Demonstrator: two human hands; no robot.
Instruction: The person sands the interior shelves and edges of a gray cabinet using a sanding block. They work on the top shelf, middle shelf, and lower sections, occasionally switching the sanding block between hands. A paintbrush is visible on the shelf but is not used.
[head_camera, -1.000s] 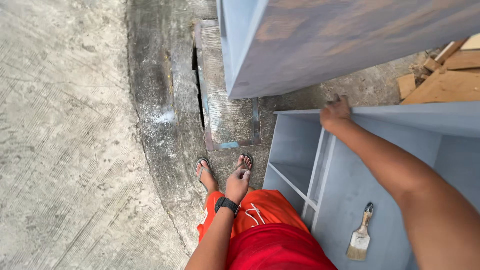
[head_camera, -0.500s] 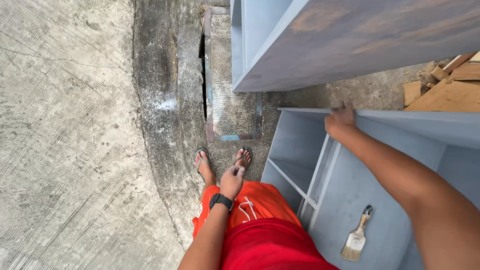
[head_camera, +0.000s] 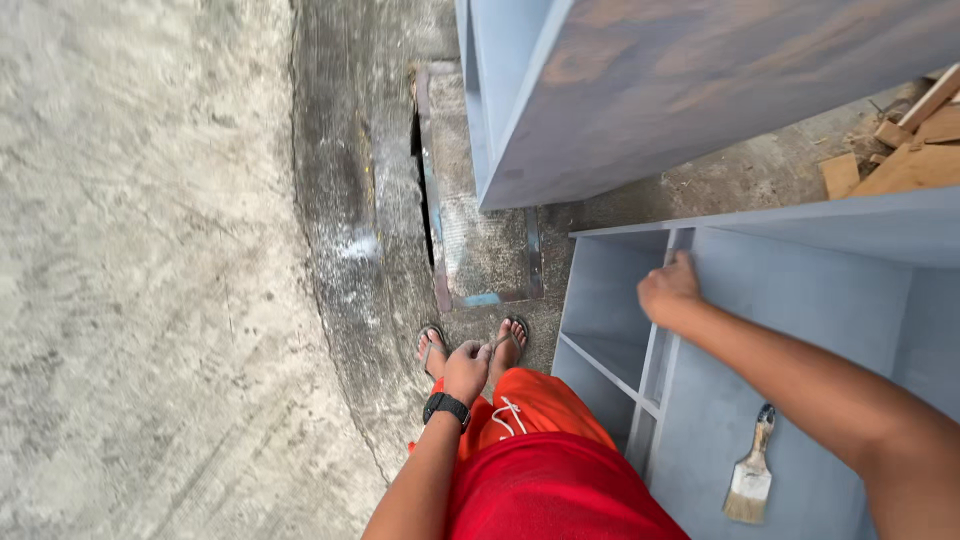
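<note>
Grey-blue cabinet (head_camera: 800, 300), laid on the ground, is gripped at its inner divider by the right hand (head_camera: 668, 290), shifted down from the top edge. Left hand (head_camera: 467, 370) hangs loosely curled, holding nothing. A paintbrush (head_camera: 750, 480) lies inside the cabinet.

**Red shorts, black watch, flip-flops**

The person wears bright red-orange shorts (head_camera: 560, 470) with a white drawstring (head_camera: 510, 415) at lower centre of the frame; a black wristwatch (head_camera: 446, 407) circles the left wrist; both arms are bare, without sleeves; the feet, just above the shorts, wear thin-strapped flip-flops (head_camera: 432, 345).
</note>
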